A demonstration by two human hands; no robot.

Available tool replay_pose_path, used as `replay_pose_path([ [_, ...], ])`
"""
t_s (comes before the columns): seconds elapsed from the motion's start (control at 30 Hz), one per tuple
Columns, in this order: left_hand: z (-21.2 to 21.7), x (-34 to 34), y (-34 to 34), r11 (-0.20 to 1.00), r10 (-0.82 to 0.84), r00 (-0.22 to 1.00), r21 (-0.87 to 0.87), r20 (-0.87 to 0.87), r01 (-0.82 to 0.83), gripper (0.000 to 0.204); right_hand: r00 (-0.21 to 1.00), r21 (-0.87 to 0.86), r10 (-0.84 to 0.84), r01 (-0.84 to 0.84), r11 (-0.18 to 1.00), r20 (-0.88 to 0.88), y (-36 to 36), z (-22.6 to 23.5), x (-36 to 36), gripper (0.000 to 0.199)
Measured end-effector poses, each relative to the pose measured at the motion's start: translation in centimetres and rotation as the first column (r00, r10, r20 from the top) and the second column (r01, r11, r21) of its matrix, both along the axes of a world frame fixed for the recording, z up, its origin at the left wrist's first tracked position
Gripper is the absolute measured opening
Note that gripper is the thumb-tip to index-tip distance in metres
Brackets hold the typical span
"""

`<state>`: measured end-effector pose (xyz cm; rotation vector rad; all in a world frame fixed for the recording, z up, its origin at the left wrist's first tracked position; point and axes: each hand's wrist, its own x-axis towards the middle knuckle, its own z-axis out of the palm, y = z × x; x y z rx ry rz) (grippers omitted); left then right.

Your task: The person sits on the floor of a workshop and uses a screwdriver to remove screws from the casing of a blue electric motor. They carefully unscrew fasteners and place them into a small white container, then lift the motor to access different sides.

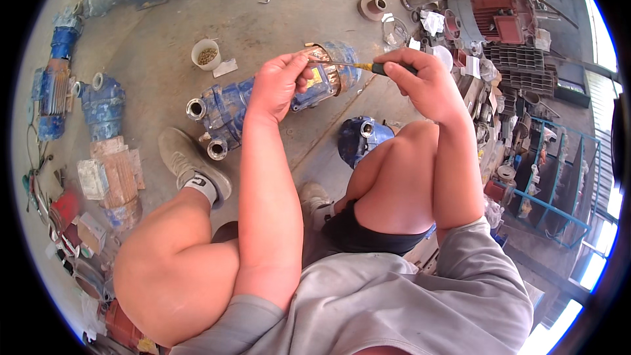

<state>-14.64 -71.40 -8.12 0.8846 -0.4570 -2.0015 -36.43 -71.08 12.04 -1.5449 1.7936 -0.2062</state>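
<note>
A concrete floor (pixel 164 46) spreads under a crouching person's bare knees; on it lies a blue electric pump motor (pixel 227 108), its open copper-wound end tilted upward; the left hand (pixel 279 85) grips that open end, fingers curled over its rim; the right hand (pixel 420 79) is closed around a screwdriver (pixel 358 66), tip reaching into the windings; a small white cup (pixel 206 54) stands nearby.
</note>
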Motion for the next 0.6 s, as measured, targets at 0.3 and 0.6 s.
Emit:
replay_pose_path([
  [0.3, 0.2, -10.6, 6.2, 0.862, 0.300, 0.896, 0.495, -0.326, -0.108, 0.027, 0.967, 0.009, 0.099, -0.100, 0.995, -0.233, 2.2, 0.5, -3.8, 0.026],
  [0.6, -3.1, -12.7, 9.1, 0.702, 0.556, 0.733, 0.694, -0.393, -0.161, 0.022, 0.933, 0.074, 0.214, -0.201, 0.977, -0.288, 3.1, -1.4, -2.3, 0.023],
])
